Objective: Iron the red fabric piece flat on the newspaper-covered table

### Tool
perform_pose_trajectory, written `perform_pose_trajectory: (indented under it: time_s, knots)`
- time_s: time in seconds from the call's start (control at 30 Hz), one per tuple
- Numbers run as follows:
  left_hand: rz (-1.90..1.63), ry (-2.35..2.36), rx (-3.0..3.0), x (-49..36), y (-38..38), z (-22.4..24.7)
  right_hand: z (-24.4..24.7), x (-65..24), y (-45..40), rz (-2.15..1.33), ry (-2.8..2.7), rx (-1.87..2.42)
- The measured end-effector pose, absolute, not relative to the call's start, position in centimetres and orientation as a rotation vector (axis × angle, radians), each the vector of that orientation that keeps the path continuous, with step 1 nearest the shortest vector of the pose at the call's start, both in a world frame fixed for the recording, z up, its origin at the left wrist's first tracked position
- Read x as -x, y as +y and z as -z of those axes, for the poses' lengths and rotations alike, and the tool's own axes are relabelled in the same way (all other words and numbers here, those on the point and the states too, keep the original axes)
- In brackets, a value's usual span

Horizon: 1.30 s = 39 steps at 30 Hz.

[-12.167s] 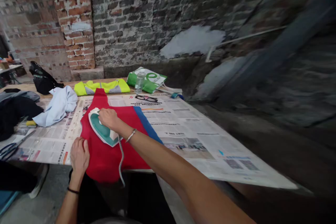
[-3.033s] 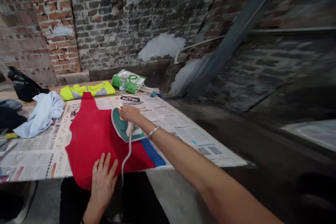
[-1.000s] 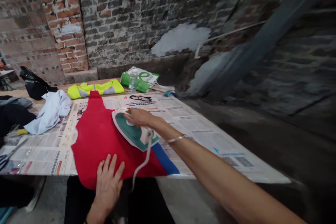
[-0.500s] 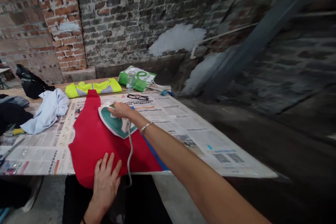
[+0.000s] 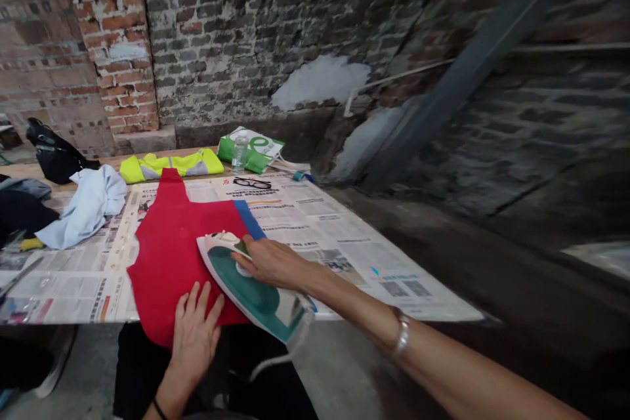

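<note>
A red piece of fabric (image 5: 170, 243) with a blue strip (image 5: 250, 218) along its right side lies on the newspaper-covered table (image 5: 315, 210), its lower edge hanging over the front. My right hand (image 5: 270, 262) grips the handle of a green and white clothes iron (image 5: 246, 292). The iron rests on the lower right of the fabric, its tip toward the upper left and its heel past the table's front edge. From the heel a pale cord (image 5: 275, 359) drops and loops below. My left hand (image 5: 194, 335) lies with fingers spread on the fabric's front edge, left of the iron.
Along the back are a black bag (image 5: 54, 154), a yellow reflective vest (image 5: 172, 166), a bottle (image 5: 239, 152), a green-and-white bag (image 5: 260, 149) and eyeglasses (image 5: 252, 182). A light blue garment (image 5: 86, 207) and scissors (image 5: 20, 279) lie left. A brick wall (image 5: 221, 46) stands behind.
The iron has moved toward me and to the right with my right hand, uncovering the fabric's upper right and blue strip. My left hand has stayed nearly in place.
</note>
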<state>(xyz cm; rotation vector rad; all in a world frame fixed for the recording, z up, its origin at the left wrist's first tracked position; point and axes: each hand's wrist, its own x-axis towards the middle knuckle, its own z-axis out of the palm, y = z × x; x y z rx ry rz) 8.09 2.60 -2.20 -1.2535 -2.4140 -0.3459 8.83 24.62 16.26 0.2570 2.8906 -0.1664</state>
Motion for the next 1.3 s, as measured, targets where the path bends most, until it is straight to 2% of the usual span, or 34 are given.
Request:
perform_pose_trajectory:
  time_s: [0.23, 0.33, 0.53, 0.8, 1.03, 1.3]
  knots:
    - [0.496, -2.404, 1.319, -8.3, 1.0, 0.3, -17.1, -8.1, 26.2, 0.185, 2.852, -0.013]
    - [0.567, -2.412, 1.111, -6.3, -1.9, -1.0, -17.4, -6.9, 26.2, 0.179, 2.87, 0.023]
    - [0.44, -2.628, 0.715, -0.3, -8.3, -1.2, -16.7, -2.3, 23.6, 0.214, 2.937, 0.099]
    - [0.459, -2.565, 0.728, -0.1, -8.9, -0.9, -17.2, 3.2, 19.5, 0.176, 2.991, 0.332]
    - [0.485, -2.571, 0.737, 0.3, -9.2, -0.7, -17.6, -2.1, 22.9, 0.104, 2.854, 0.561]
    - [0.635, -2.638, 0.672, 0.1, -9.0, -0.7, -16.8, -6.8, 26.4, 0.224, 2.76, 0.587]
